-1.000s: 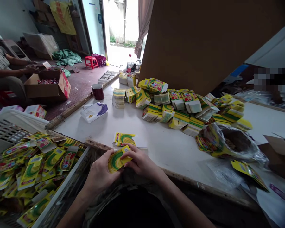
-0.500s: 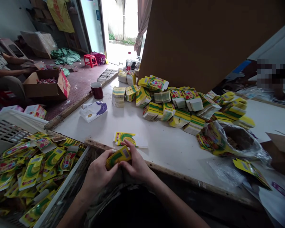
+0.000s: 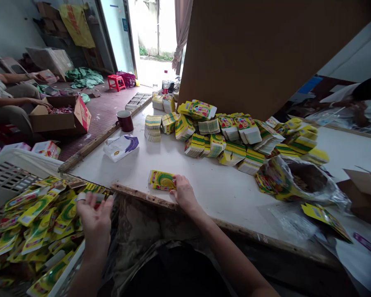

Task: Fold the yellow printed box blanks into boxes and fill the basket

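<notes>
My left hand is over the near right edge of a white plastic crate, its fingers loosely spread and somewhat blurred. Filled yellow-and-green cartons are heaped in that crate, several right beneath and beside the hand. On the white table, close to its front edge, lies a flat yellow-and-green carton with a round green print. My right hand has its fingers and thumb closed on that carton's right end, hiding it.
Stacks of flat cartons line the table's back, below a big brown board. A tissue pack and a mug stand left. An opened plastic bag lies right. Two other people work nearby, at far left and far right.
The carton held between both hands has gone from them. My left hand has moved left over the crate and opened; my right hand has moved onto the carton lying on the table.
</notes>
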Tool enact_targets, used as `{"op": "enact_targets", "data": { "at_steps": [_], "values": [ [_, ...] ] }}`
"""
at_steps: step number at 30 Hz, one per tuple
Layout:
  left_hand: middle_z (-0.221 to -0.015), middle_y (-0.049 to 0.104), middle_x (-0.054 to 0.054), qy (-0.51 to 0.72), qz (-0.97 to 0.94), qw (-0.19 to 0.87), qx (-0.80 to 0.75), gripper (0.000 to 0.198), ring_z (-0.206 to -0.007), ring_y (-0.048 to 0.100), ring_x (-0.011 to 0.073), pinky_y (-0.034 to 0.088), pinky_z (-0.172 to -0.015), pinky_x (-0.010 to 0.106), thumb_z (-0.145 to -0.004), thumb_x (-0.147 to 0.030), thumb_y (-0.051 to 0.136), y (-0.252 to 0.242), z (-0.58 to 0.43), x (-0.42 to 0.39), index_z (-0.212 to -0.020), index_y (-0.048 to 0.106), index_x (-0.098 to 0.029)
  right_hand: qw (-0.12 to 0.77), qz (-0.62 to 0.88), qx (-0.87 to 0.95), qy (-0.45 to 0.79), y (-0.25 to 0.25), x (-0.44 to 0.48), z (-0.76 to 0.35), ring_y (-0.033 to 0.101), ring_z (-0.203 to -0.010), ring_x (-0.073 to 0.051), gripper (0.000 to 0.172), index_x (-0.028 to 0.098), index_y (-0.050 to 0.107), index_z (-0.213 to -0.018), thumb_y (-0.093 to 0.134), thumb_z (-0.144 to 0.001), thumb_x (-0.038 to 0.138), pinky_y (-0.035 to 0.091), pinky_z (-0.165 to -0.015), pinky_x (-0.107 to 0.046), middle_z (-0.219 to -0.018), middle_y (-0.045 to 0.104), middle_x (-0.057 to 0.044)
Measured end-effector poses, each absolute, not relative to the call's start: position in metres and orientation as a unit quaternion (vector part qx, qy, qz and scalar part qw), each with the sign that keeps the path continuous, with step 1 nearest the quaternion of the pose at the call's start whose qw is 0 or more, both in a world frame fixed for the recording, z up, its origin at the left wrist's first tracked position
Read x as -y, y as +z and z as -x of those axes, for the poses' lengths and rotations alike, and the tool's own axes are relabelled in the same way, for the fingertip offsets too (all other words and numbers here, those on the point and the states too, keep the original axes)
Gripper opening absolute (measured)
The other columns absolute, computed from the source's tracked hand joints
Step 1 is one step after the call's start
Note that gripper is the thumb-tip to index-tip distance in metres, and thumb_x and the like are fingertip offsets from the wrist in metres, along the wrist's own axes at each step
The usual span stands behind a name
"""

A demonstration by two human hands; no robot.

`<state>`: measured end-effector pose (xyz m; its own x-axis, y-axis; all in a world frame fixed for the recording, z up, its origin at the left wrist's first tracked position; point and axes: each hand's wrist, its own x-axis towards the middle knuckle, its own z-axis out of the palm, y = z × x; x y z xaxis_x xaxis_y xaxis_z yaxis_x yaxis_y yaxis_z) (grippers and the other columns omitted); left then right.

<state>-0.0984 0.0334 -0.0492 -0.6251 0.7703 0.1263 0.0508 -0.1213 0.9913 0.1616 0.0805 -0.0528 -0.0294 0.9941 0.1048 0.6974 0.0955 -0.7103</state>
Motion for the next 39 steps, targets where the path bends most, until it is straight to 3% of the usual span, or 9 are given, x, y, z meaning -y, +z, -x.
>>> {"op": "enact_targets", "data": {
  "at_steps": [6, 11, 14, 17, 20, 25, 31, 35, 39],
  "values": [
    [-0.126, 0.058, 0.010, 0.614, -0.350, 0.490, -0.510, 0.053, -0.125, 0.052, 0.0285, 0.039, -0.109, 0.050, -0.077, -0.040, 0.073, -0.036, 0.039, -0.021, -0.122, 0.050, -0.023, 0.379, 0.608, 0.637, 0.285, -0.041, -0.073, -0.162, 0.057, -0.079, -0.018, 0.049, 0.021, 0.044, -0.113, 0.063, -0.071, 0.004, 0.050, -0.077, -0.034, -0.085, 0.054, 0.001],
    [-0.125, 0.060, 0.011, 0.617, -0.332, 0.576, -0.421, 0.061, -0.119, 0.057, 0.0285, 0.051, -0.097, 0.042, -0.076, -0.055, 0.069, -0.028, 0.016, -0.015, -0.124, 0.052, -0.022, 0.412, 0.515, 0.636, 0.401, -0.015, -0.044, -0.139, 0.060, -0.075, -0.013, 0.056, 0.026, 0.043, -0.118, 0.071, -0.071, 0.014, 0.051, -0.065, -0.024, -0.087, 0.055, 0.004],
    [-0.107, 0.065, 0.007, 0.658, -0.268, 0.584, -0.392, 0.051, -0.103, 0.064, 0.0257, 0.054, -0.089, 0.040, -0.079, -0.062, 0.058, -0.016, 0.011, -0.016, -0.111, 0.058, -0.023, 0.399, 0.376, 0.551, 0.629, -0.013, -0.021, -0.112, 0.056, -0.067, -0.013, 0.060, 0.026, 0.047, -0.114, 0.082, -0.065, 0.028, 0.047, -0.060, -0.024, -0.082, 0.055, 0.005],
    [-0.077, 0.057, -0.001, 0.699, -0.204, 0.564, -0.390, 0.040, -0.074, 0.061, 0.0162, 0.056, -0.078, 0.032, -0.081, -0.062, 0.056, -0.010, 0.012, -0.018, -0.088, 0.057, -0.023, 0.408, 0.347, 0.486, 0.690, -0.021, -0.007, -0.092, 0.054, -0.067, -0.013, 0.068, 0.025, 0.049, -0.109, 0.089, -0.055, 0.039, 0.044, -0.062, -0.025, -0.078, 0.056, 0.005],
    [-0.068, 0.047, -0.005, 0.696, -0.182, 0.552, -0.423, 0.045, -0.061, 0.052, 0.0103, 0.054, -0.068, 0.024, -0.073, -0.064, 0.067, -0.014, 0.015, -0.019, -0.079, 0.053, -0.022, 0.397, 0.377, 0.507, 0.666, -0.025, -0.006, -0.088, 0.049, -0.065, -0.012, 0.063, 0.024, 0.054, -0.105, 0.089, -0.055, 0.039, 0.041, -0.060, -0.024, -0.075, 0.054, 0.006],
    [-0.088, 0.065, 0.001, 0.660, -0.273, 0.555, -0.427, 0.059, -0.081, 0.064, 0.0174, 0.056, -0.074, 0.029, -0.067, -0.071, 0.068, -0.024, 0.017, -0.016, -0.102, 0.061, -0.023, 0.422, 0.425, 0.556, 0.576, -0.021, -0.019, -0.110, 0.043, -0.059, -0.010, 0.033, 0.022, 0.060, -0.100, 0.075, -0.073, 0.032, 0.035, -0.055, -0.022, -0.066, 0.050, 0.007],
    [-0.085, 0.076, 0.002, 0.621, -0.298, 0.529, -0.496, 0.030, -0.082, 0.069, 0.0201, 0.056, -0.078, 0.031, -0.071, -0.039, 0.079, -0.036, 0.025, -0.016, -0.091, 0.072, -0.017, 0.455, 0.444, 0.578, 0.512, -0.016, -0.028, -0.134, 0.052, -0.061, -0.014, 0.022, 0.019, 0.066, -0.072, 0.067, -0.080, 0.039, 0.043, -0.058, -0.025, -0.064, 0.058, 0.002],
    [-0.101, 0.076, 0.008, 0.586, -0.366, 0.544, -0.476, 0.041, -0.096, 0.069, 0.0256, 0.054, -0.088, 0.037, -0.079, -0.050, 0.069, -0.025, 0.044, -0.017, -0.103, 0.072, -0.017, 0.447, 0.436, 0.634, 0.456, -0.005, -0.030, -0.157, 0.060, -0.078, -0.019, 0.013, 0.023, 0.075, -0.088, 0.064, -0.084, 0.029, 0.048, -0.075, -0.032, -0.081, 0.068, -0.002],
    [-0.129, 0.064, 0.014, 0.529, -0.500, 0.522, -0.445, 0.072, -0.119, 0.059, 0.0313, 0.046, -0.102, 0.042, -0.079, -0.070, 0.055, -0.008, 0.058, -0.015, -0.130, 0.058, -0.018, 0.342, 0.409, 0.800, 0.276, 0.010, -0.028, -0.175, 0.059, -0.088, -0.022, 0.027, 0.031, 0.075, -0.103, 0.057, -0.090, 0.016, 0.046, -0.088, -0.042, -0.094, 0.072, -0.006]
  ]
}}
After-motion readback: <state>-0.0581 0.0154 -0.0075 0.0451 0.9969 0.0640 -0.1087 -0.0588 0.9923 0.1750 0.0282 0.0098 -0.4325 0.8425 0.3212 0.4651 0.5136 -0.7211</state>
